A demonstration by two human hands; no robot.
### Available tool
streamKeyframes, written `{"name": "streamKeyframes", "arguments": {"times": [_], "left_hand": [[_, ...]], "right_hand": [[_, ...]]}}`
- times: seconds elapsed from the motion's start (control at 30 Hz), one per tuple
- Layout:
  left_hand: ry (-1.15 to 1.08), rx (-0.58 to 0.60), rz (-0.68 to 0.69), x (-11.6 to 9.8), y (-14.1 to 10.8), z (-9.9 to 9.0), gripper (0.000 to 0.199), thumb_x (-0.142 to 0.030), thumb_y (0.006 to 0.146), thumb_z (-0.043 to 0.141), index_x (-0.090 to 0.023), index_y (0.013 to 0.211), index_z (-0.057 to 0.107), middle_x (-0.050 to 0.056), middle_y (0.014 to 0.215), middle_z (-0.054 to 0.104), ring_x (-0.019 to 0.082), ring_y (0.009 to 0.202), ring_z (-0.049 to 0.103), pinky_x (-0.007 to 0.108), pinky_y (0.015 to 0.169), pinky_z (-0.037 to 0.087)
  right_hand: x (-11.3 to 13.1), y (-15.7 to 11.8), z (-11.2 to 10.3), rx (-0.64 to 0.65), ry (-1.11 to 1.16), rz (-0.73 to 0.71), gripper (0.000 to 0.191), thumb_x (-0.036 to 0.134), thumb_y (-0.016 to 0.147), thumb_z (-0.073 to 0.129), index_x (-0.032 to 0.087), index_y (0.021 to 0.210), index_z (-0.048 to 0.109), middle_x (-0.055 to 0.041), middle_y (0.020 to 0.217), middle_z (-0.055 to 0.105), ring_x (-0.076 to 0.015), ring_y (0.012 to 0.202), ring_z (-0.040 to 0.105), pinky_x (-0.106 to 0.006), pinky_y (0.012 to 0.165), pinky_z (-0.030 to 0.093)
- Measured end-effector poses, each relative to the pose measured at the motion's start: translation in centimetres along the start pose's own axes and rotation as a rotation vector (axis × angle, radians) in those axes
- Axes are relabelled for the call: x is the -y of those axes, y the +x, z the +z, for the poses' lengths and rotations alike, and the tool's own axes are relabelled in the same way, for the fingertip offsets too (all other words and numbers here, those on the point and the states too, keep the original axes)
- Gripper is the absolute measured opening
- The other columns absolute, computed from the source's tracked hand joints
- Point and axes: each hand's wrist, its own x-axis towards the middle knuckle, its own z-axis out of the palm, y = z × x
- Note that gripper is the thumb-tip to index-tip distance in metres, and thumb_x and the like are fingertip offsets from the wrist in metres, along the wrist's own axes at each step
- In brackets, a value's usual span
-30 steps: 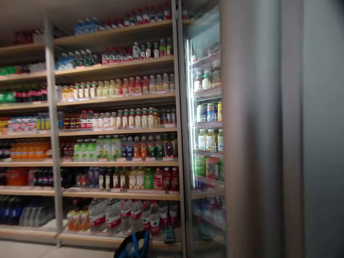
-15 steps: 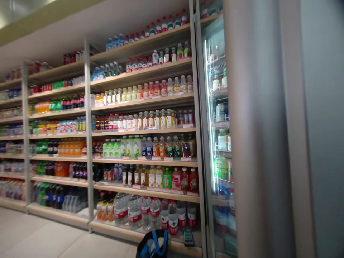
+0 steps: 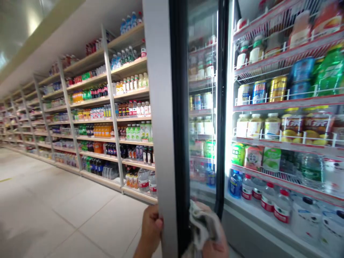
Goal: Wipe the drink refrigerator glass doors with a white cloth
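Our left hand [image 3: 152, 225] gripped the glass cooler door's edge [image 3: 158, 107], fingers curled. Our right hand [image 3: 215, 249] clenched a crumpled cloth [image 3: 202, 225] against it.

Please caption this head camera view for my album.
Left hand grips a glass fridge door's edge; right hand holds a cloth against it.

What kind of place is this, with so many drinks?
It's probably a shop's drinks aisle. Long shelves hold neat rows of bottles, and a glass-door fridge holds cans lined up on racks.
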Motion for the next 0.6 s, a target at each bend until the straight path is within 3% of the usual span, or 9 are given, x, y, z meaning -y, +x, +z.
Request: {"name": "streamKeyframes", "arguments": {"times": [0.13, 0.27, 0.37, 0.43, 0.53, 0.6], "left_hand": [[0.081, -0.241, -0.185, -0.4, 3.2, -3.9, 0.076, -0.094, 0.046, 0.058, -0.019, 0.053, 0.057, 0.0, 0.046, 0.048, 0.019, 0.053, 0.05, 0.033, 0.052, 0.047], [0.11, -0.439, -0.268, 0.5, 5.0, -6.5, 0.088, -0.102, 0.037, 0.046, -0.021, 0.069, 0.06, 0.002, 0.058, 0.059, 0.026, 0.066, 0.061, 0.04, 0.063, 0.054], [0.227, -0.425, -0.223, 0.4, 5.9, -7.3, 0.088, -0.085, 0.03, 0.071, -0.021, 0.089, 0.062, 0.004, 0.079, 0.068, 0.028, 0.081, 0.065, 0.041, 0.075, 0.056], [0.349, -0.482, -0.188, 0.0, 6.6, -7.4, 0.085, -0.068, 0.034, 0.082, -0.02, 0.101, 0.06, 0.004, 0.093, 0.069, 0.027, 0.088, 0.066, 0.039, 0.08, 0.055], [0.451, -0.67, -0.166, 0.0, 7.5, -7.1, 0.077, -0.062, 0.05, 0.078, -0.022, 0.113, 0.058, 0.005, 0.11, 0.066, 0.027, 0.097, 0.066, 0.04, 0.085, 0.055], [0.503, -0.734, -0.212, 0.4, 7.9, -6.6, 0.071, -0.063, 0.059, 0.071, -0.022, 0.116, 0.059, 0.006, 0.116, 0.065, 0.031, 0.101, 0.065, 0.044, 0.089, 0.054]], "right_hand": [[1.5, 2.5, 1.8, 0.253, -0.003, -0.106, 0.027, 0.036, 0.097, 0.048, 0.027, 0.11, 0.07, -0.0106, 0.123, 0.068, -0.0247, 0.113, 0.066, -0.036, 0.089, 0.057], [1.2, 4.9, -1.5, 0.43, -0.093, -0.238, 0.031, 0.023, 0.094, 0.05, 0.03, 0.119, 0.066, -0.0094, 0.128, 0.066, -0.0229, 0.118, 0.064, -0.034, 0.093, 0.056], [-0.4, 5.8, -5.3, 0.44, -0.137, -0.267, 0.034, 0.019, 0.092, 0.052, 0.031, 0.122, 0.065, -0.0095, 0.131, 0.065, -0.0235, 0.119, 0.062, -0.034, 0.092, 0.056], [-1.7, 6.0, -7.3, 0.398, -0.152, -0.235, 0.032, 0.021, 0.094, 0.05, 0.031, 0.121, 0.065, -0.0096, 0.131, 0.065, -0.0231, 0.119, 0.063, -0.033, 0.092, 0.056], [-3.6, 5.7, -9.5, 0.282, -0.181, -0.129, 0.03, 0.025, 0.096, 0.047, 0.032, 0.119, 0.066, -0.0082, 0.128, 0.066, -0.0221, 0.116, 0.064, -0.033, 0.092, 0.056], [-4.9, 5.6, -10.7, 0.245, -0.203, -0.076, 0.029, 0.026, 0.096, 0.048, 0.033, 0.117, 0.067, -0.0071, 0.126, 0.067, -0.0221, 0.115, 0.065, -0.033, 0.093, 0.056]]}}
